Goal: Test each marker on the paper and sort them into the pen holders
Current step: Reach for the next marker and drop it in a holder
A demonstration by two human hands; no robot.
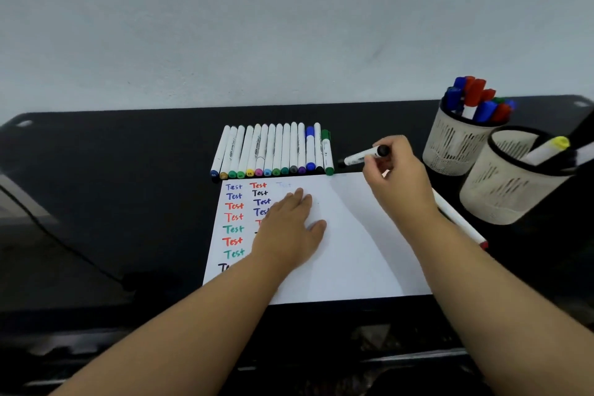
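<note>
Flat on the paper [353,235], the left hand [289,228] presses it still. Right hand [395,170] grips a black marker [363,156] above the sheet's far edge, likely between test and sorting into a pen holder [459,141] nearby.

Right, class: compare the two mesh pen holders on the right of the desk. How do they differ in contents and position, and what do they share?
The far pen holder is packed with markers with blue, red and green caps; the near pen holder holds only a few, one yellow-tipped. The far one stands further back, by the wall; the near one sits closer to the person and partly overlaps it in view. Both are pale mesh cups with dark rims.
</note>
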